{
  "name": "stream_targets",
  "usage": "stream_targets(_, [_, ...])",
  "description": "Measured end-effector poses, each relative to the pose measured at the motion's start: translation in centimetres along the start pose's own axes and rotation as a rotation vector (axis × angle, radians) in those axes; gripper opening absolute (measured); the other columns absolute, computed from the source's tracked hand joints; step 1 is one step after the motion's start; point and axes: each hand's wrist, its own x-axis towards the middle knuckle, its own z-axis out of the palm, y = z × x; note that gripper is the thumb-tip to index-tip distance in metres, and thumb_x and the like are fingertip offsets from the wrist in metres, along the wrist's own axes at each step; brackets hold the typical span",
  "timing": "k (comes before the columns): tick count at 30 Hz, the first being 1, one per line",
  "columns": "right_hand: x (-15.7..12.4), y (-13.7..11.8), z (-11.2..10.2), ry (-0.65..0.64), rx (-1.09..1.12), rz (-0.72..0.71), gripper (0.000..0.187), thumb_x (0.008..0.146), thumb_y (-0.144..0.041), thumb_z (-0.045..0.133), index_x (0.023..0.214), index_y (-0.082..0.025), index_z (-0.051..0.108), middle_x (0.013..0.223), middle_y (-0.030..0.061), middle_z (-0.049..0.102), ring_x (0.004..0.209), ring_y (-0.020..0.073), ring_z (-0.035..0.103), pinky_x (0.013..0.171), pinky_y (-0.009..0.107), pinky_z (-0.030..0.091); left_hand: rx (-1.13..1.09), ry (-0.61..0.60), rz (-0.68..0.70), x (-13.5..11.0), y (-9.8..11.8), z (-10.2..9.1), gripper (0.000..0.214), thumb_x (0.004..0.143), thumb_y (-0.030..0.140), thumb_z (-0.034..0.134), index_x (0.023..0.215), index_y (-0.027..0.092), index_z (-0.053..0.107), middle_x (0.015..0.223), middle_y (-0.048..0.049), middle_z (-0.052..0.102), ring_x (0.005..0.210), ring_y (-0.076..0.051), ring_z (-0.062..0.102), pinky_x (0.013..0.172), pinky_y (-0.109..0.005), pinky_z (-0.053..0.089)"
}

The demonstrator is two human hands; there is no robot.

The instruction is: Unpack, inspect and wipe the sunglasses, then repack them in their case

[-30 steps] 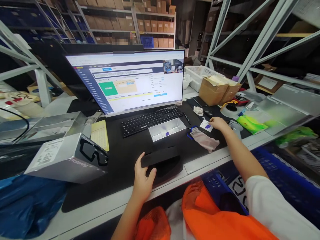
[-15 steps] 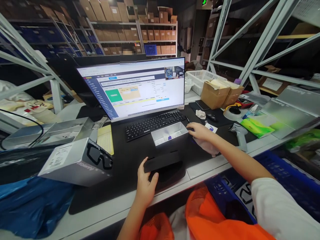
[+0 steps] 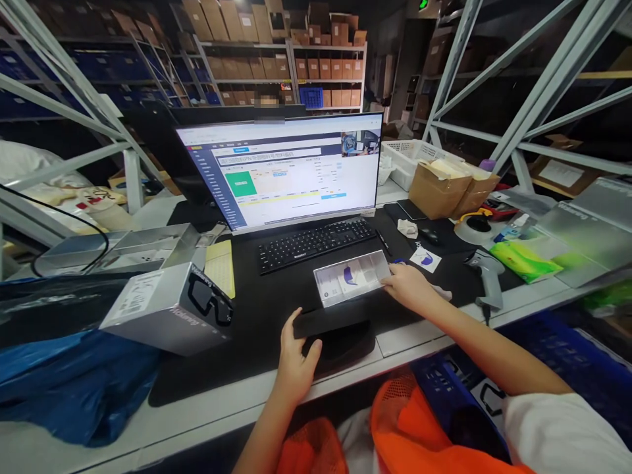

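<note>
My left hand (image 3: 295, 355) rests at the desk's front edge, fingers wrapped round the left end of a black glasses case (image 3: 336, 327). My right hand (image 3: 409, 287) grips the right edge of a shallow silver tray (image 3: 353, 276) just in front of the black keyboard (image 3: 316, 242); the tray is tipped toward me and shows small cards inside. A grey pouch (image 3: 441, 293) lies partly hidden behind my right hand. A white card with a blue mark (image 3: 425, 258) lies to its right on the black desk mat (image 3: 257, 309).
A monitor (image 3: 286, 171) stands behind the keyboard. A silver glasses box (image 3: 168, 309) lies at left above blue bags (image 3: 64, 385). A barcode scanner (image 3: 488, 275), green packet (image 3: 524, 258), cardboard boxes (image 3: 447, 187) and mouse (image 3: 430, 236) sit at right. Shelving surrounds the desk.
My right hand left the card and pouch at right, moved left to the silver tray, took its right edge and tipped it toward me. The left hand stayed on the black case.
</note>
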Motion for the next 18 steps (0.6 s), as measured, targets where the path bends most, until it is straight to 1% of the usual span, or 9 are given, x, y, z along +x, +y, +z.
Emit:
stream_targets(3, [0.4,0.1,0.2,-0.007,0.021,0.013,0.025,0.095,-0.030,0.057,0.097,-0.023,0.081,0.095,0.0110,0.067,0.091,0.0228,0.064,0.077,0.031,0.043,-0.005,-0.003,-0.007,0.0,0.1,0.0,0.035,0.094,0.034,0.053,0.121,0.019,0.069,0.153,-0.0133,0.036,0.141,-0.033,0.038,0.119,-0.058,0.029])
stream_targets(7, [2.9,0.1,0.3,-0.024,0.139,0.034,0.029,0.096,-0.040,0.057,0.103,-0.024,0.080,0.099,0.0093,0.070,0.092,0.0230,0.067,0.076,0.029,0.047,-0.016,-0.007,-0.011,0.1,0.1,0.0,0.034,0.094,0.033,0.054,0.121,0.020,0.069,0.153,-0.0124,0.036,0.141,-0.032,0.038,0.120,-0.057,0.028])
stream_targets(9, [4.6,0.1,-0.2,-0.072,0.206,0.056,0.034,0.095,-0.048,0.056,0.105,-0.025,0.079,0.100,0.0085,0.072,0.093,0.0243,0.068,0.076,0.029,0.049,-0.023,-0.004,-0.012,0.0,0.1,0.0,0.035,0.094,0.032,0.053,0.124,0.020,0.067,0.154,-0.0123,0.035,0.142,-0.032,0.037,0.120,-0.057,0.028])
stream_targets(11, [6.1,0.1,-1.3,-0.136,0.250,0.051,0.042,0.097,-0.054,0.049,0.101,-0.025,0.080,0.103,0.0088,0.073,0.095,0.0248,0.069,0.079,0.029,0.050,-0.026,-0.002,-0.011,0.0,0.2,0.0,0.036,0.094,0.032,0.053,0.125,0.020,0.066,0.154,-0.0124,0.034,0.143,-0.032,0.035,0.120,-0.057,0.027])
stream_targets(13, [7.7,-0.1,-2.7,-0.111,0.250,0.030,0.048,0.101,-0.050,0.041,0.099,-0.022,0.079,0.115,0.0104,0.072,0.104,0.0255,0.068,0.086,0.030,0.050,-0.021,-0.007,-0.013,0.0,0.3,0.0,0.036,0.095,0.032,0.052,0.125,0.020,0.067,0.155,-0.0127,0.033,0.144,-0.031,0.034,0.120,-0.057,0.026])
stream_targets(15, [9.3,-0.8,-4.0,-0.065,0.221,-0.011,0.044,0.103,-0.039,0.039,0.107,-0.018,0.078,0.129,0.0126,0.066,0.117,0.0265,0.062,0.097,0.032,0.047,-0.017,-0.016,-0.018,0.0,0.5,0.0,0.035,0.095,0.033,0.052,0.124,0.019,0.067,0.156,-0.0128,0.032,0.144,-0.031,0.034,0.120,-0.056,0.026])
stream_targets(16, [10.1,-1.2,-4.4,-0.073,0.208,-0.035,0.040,0.101,-0.033,0.041,0.110,-0.017,0.076,0.130,0.0134,0.066,0.119,0.0265,0.061,0.100,0.033,0.046,-0.017,-0.017,-0.021,0.0,0.6,-0.1,0.035,0.095,0.033,0.052,0.124,0.019,0.067,0.156,-0.0128,0.031,0.144,-0.031,0.034,0.120,-0.056,0.026])
stream_targets(17, [11.0,-1.8,-4.5,-0.118,0.200,-0.060,0.035,0.099,-0.028,0.046,0.110,-0.016,0.077,0.125,0.0138,0.068,0.117,0.0261,0.063,0.100,0.033,0.046,-0.016,-0.016,-0.023,0.0,0.7,-0.1,0.035,0.095,0.033,0.052,0.124,0.019,0.067,0.156,-0.0127,0.031,0.144,-0.031,0.034,0.121,-0.055,0.026])
stream_targets(18, [12.0,-2.4,-4.5,-0.191,0.196,-0.083,0.030,0.096,-0.024,0.051,0.105,-0.015,0.078,0.114,0.0136,0.073,0.109,0.0255,0.067,0.097,0.032,0.048,-0.016,-0.013,-0.024,0.0,0.7,-0.1,0.036,0.095,0.033,0.052,0.125,0.019,0.067,0.156,-0.0127,0.031,0.144,-0.031,0.034,0.121,-0.055,0.027])
